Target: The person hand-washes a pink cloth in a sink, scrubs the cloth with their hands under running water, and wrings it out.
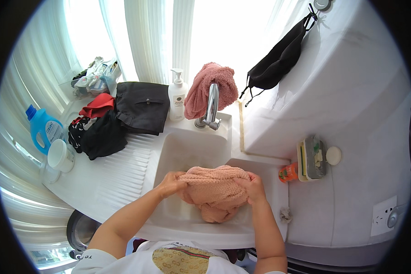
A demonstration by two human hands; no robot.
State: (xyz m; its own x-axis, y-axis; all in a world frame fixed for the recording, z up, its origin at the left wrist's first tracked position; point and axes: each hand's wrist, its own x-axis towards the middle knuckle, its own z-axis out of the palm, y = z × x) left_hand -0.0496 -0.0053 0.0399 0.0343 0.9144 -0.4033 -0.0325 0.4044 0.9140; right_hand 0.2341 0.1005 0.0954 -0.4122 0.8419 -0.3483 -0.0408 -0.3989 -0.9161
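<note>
A peach-coloured towel [217, 192] with a nubbly texture hangs bunched between my two hands over the white sink [194, 145]. My left hand [172, 183] grips its left upper edge, fingers closed on the cloth. At the opposite edge, my right hand [253, 186] pinches the fabric with the thumb on top. The towel's lower folds droop into the basin and hide part of its bottom. Behind the basin stands a chrome faucet [211, 109], with a darker pink towel [208, 86] draped about it.
Left of the basin, the ribbed washboard [123, 166] carries black clothes [106, 137] and folded dark trousers [142, 107]. Nearby are a white pump bottle [177, 98], blue detergent bottle [43, 128] and white tub [61, 156]. A wall caddy [313, 157] and black mask [278, 57] hang at right.
</note>
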